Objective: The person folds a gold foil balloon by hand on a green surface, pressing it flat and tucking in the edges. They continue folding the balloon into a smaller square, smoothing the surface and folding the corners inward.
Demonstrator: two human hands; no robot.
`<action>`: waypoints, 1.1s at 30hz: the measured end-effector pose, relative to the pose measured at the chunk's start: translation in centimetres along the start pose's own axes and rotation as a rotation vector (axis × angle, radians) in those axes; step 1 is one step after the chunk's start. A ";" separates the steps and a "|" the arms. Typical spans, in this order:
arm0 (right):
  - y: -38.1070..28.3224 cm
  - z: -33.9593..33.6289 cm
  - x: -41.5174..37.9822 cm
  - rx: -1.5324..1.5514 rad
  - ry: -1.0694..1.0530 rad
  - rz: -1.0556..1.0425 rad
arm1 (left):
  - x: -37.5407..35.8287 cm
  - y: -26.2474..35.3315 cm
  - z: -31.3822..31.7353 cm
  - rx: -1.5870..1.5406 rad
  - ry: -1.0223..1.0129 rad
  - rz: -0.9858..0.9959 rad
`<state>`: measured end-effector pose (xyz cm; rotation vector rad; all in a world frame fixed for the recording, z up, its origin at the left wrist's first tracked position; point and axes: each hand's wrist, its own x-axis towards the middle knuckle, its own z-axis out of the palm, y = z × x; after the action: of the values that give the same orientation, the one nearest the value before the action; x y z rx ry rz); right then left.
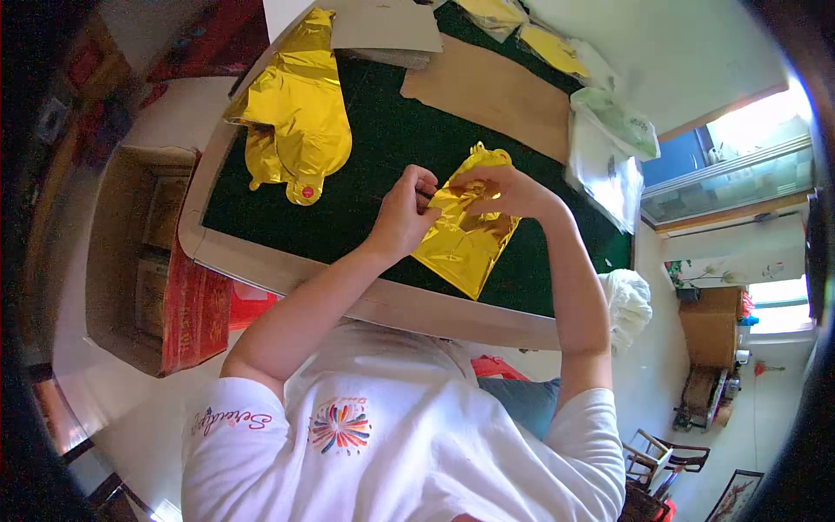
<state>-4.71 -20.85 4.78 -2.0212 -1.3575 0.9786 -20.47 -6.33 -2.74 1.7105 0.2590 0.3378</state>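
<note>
A deflated gold foil balloon [465, 252], folded into a flat, creased piece, lies on the dark green table surface in front of me. My left hand [407, 213] is closed at its left edge, fingers curled and thumb pressed on the foil. Over its upper right part, my right hand [513, 191] rests with fingers stretched apart, touching the foil. Part of the balloon is hidden beneath the right fingers. To the left, a larger heap of gold foil balloons [300, 130] hangs partly over the table's far left side, showing a small red round mark near its lower end.
Brown cardboard [487, 87] and a grey board stack [387, 30] lie at the back. Clear plastic bags [604, 165] sit at the right side. An opened cardboard box [143, 261] stands left of the table. White cloth [626, 304] bunches at the right corner.
</note>
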 end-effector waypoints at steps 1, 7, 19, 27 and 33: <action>0.1 0.0 0.0 -0.001 0.000 0.000 | 0.0 -0.1 0.0 0.000 0.001 0.005; -0.4 -0.3 0.4 -0.155 -0.107 0.071 | -0.1 0.0 -0.1 -0.003 -0.008 0.023; 1.3 0.0 0.5 -0.227 -0.044 -0.018 | -0.2 0.5 -0.2 0.042 -0.066 0.068; 1.7 0.1 0.5 -0.264 -0.060 -0.046 | -0.2 0.5 0.0 0.042 -0.074 0.066; 0.5 0.4 0.1 -0.022 0.001 0.011 | -0.2 0.4 0.0 0.112 -0.053 0.053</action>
<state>-4.68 -20.92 4.10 -2.0476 -1.3634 0.9713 -20.63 -6.49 -2.36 1.8361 0.1969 0.3220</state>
